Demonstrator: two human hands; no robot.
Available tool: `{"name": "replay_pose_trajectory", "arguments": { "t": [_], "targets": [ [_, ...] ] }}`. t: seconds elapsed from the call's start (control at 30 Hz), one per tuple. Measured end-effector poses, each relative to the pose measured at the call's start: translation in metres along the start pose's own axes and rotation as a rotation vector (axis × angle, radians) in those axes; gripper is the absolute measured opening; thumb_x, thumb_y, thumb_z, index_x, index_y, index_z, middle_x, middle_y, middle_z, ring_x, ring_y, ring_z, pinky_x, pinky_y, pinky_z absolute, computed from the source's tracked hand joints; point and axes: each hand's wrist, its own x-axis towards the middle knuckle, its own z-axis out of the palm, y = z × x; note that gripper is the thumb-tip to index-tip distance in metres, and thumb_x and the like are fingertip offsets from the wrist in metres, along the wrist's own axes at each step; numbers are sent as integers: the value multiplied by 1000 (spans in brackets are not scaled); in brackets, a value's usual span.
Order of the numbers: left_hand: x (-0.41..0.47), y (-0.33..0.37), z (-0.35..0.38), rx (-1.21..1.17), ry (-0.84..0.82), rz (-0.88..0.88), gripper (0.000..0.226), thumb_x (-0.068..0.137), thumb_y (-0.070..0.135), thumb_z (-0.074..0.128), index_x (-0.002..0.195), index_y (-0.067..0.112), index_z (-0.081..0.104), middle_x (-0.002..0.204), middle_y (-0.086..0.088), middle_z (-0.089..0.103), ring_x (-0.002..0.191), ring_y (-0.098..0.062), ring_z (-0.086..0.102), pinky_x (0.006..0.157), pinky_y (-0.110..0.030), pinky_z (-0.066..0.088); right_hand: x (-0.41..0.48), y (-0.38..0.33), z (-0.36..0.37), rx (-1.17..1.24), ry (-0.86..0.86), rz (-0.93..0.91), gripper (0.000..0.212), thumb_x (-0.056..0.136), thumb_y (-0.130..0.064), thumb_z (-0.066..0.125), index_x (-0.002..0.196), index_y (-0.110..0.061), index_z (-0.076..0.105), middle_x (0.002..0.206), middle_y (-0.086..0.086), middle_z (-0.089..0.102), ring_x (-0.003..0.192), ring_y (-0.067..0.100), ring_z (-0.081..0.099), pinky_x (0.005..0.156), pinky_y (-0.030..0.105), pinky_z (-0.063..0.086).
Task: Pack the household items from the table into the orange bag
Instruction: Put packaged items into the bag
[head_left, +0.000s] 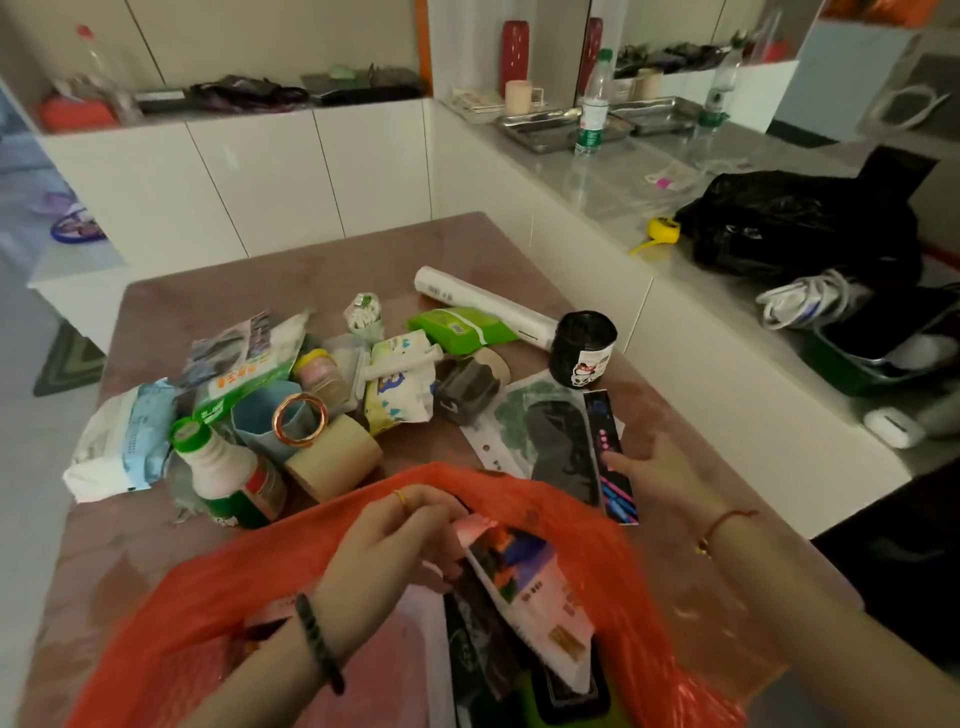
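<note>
Items (332, 384) clutter the table (156, 312) — behind the bag (218, 571).

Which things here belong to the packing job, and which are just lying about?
Job: orange bag; left hand at its rim; right hand on the dark narrow packet; tape roll; green-capped bottle.
Lying about: water bottle; metal trays; black bag.

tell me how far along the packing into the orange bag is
Early on. Done: a few flat packets already sit inside the orange bag. In hand: the left hand holds the bag's mouth open while the right hand reaches onto the long dark card. Left: most of the pile, including the green-capped bottle, tape roll, black roll and white tube, is on the table.
</note>
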Motion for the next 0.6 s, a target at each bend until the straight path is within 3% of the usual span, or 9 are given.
{"name": "replay_pose_trajectory", "arguments": {
  "t": [0.1,0.17,0.3,0.37,0.43,0.53,0.6],
  "targets": [
    [29,4,8,-150,234,96,62,97,3,17,70,33,64,47,13,60,48,1,55,57,-13,45,27,15,31,0,91,64,66,74,-22,77,122,2,40,122,23,55,109,37,56,90,45,49],
    [44,13,4,-161,189,84,40,95,6,31,77,22,63,54,7,62,50,-3,59,53,-16,52,40,23,46,43,100,87,60,71,-18,78,117,2,45,118,23,58,106,38,58,90,48,50],
    [68,26,-1,-279,172,48,19,90,1,44,85,12,58,75,-8,65,58,-12,67,53,-21,57,46,22,43,23,92,38,20,77,-16,72,91,-3,66,100,21,69,86,30,64,69,32,48],
    [79,28,4,-269,198,72,16,88,3,48,89,16,57,90,-9,65,70,-12,69,58,-17,57,40,13,27,83,160,-89,14,78,-14,70,89,-7,66,91,16,68,79,25,61,62,27,43],
    [92,21,8,-201,214,78,19,86,9,55,100,23,55,109,-6,60,90,-12,64,69,-18,55,29,-4,6,200,201,-276,18,82,-12,67,100,-12,66,92,6,66,82,19,60,66,26,41],
    [109,20,16,-156,159,-5,59,76,23,68,127,23,40,126,-5,50,115,-18,53,93,-31,45,4,-40,-16,355,46,-527,20,86,-9,62,87,-28,61,85,-10,67,76,1,61,68,18,45],
    [116,20,26,-176,73,-34,70,68,26,75,129,16,43,125,-8,58,114,-22,57,99,-38,45,-9,-58,-14,388,-68,-625,27,84,-5,63,81,-31,61,73,-17,68,67,-11,61,64,9,46]
  ]
}}
